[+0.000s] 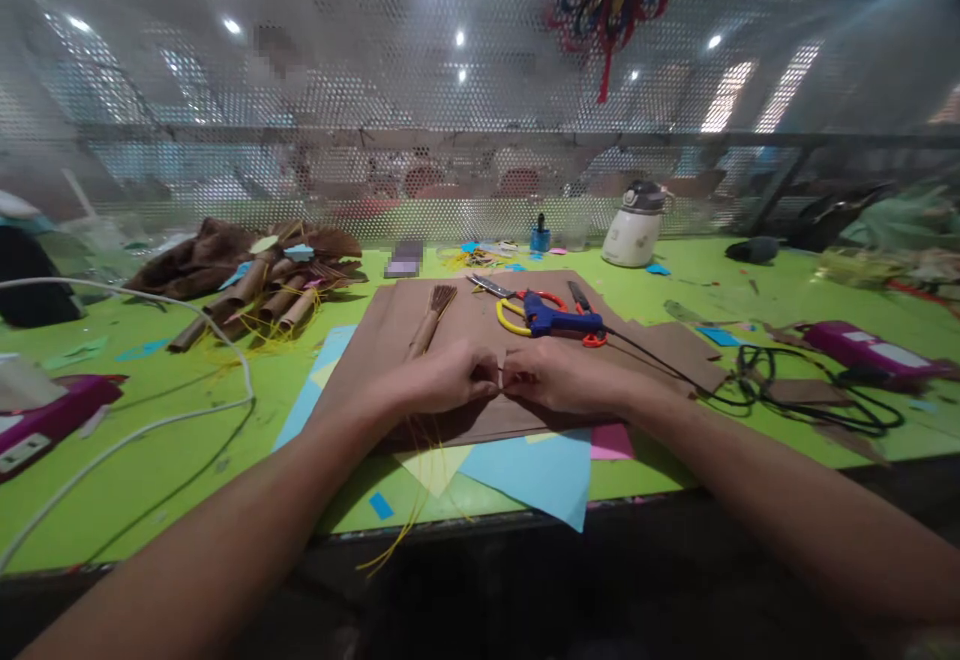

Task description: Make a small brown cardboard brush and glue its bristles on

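My left hand point(457, 377) and my right hand point(551, 375) meet over a stack of brown paper point(480, 425), fingertips pinched close together. Between them is a small, thin piece, too small to name. Beyond my left hand lies a rolled brown paper tube with a fringed end point(433, 318), and yellow strings point(409, 530) trail below that hand over the table edge. Just past my right hand rests a blue hot glue gun point(555, 316), its black cord running right. Scissors with red and yellow handles point(510, 312) lie partly under the glue gun.
On the green table point(195, 460), a pile of brown paper rolls point(262, 290) lies left. Purple power strips point(870, 352) sit at both sides, with a tangled black cord point(757, 375) right and a white cable point(251, 370) left. A white bottle point(632, 230) stands behind. Blue paper point(525, 475) overhangs the front edge.
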### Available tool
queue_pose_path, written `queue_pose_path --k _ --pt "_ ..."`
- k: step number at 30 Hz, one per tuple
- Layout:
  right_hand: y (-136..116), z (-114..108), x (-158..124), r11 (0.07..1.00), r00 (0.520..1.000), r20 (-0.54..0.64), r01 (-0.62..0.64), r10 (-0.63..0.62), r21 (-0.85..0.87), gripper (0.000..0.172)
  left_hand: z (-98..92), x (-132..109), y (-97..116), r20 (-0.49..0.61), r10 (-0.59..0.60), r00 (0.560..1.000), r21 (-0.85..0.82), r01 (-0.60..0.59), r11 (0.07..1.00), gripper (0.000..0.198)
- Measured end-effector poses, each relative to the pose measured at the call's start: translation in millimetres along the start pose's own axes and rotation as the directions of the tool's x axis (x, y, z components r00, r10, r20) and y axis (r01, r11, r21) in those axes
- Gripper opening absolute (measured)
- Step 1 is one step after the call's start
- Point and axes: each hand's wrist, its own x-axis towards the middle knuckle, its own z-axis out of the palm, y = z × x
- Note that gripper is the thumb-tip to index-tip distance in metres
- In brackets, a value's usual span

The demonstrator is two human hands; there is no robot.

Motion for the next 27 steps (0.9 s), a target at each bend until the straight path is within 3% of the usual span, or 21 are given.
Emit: queue_pose_path --k 10,16,21,27 --pt "0 -13 -7 0.992 0.991 0.1 -0.076 0.086 -0.103 0.011 -11.4 -7 5 0.063 -0.08 0.995 0.162 0.069 0.984 0.018" --pt "-5 -20 -7 0.984 0.982 0.147 -0.099 0.121 -0.15 0.009 -20.8 -12 20 0.088 -0.079 0.993 0.228 0.057 0.972 0.019" --pt "-5 -19 -9 0.971 0.987 0.155 -0.006 0.044 -0.241 0.01 -25.7 -14 32 0.107 -0.101 0.989 0.283 0.067 0.957 0.016" --pt "-11 -16 -9 0.922 0.984 0.175 0.087 -0.021 -0.376 0.01 -20.8 -18 25 0.109 -0.096 0.989 0.311 0.058 0.949 0.012"
